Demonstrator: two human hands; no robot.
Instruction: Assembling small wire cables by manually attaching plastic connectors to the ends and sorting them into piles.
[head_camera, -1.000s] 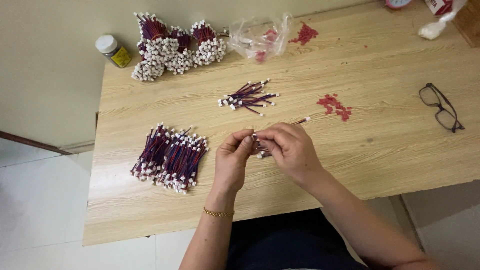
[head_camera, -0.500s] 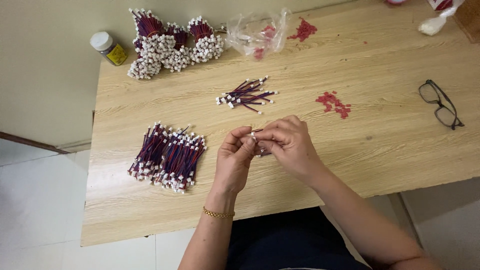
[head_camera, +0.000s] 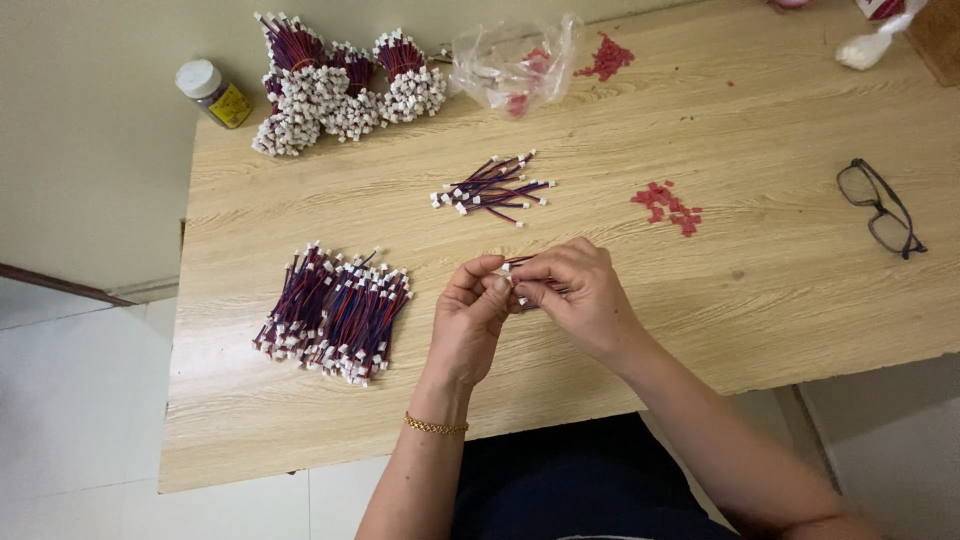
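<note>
Both hands pinched on one short red-and-purple wire lead with white connector (head_camera: 516, 268), above the pale wooden worktop (head_camera: 780, 290): left hand (head_camera: 472, 318) grips it, right hand (head_camera: 572, 292) too. Pile of matching leads (head_camera: 335, 312) well left, small loose bunch (head_camera: 492, 188) beyond.

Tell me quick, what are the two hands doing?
Left hand: closed, pinching one end of a small wire with white plugs.
Right hand: closed, pinching the same wire.
</note>
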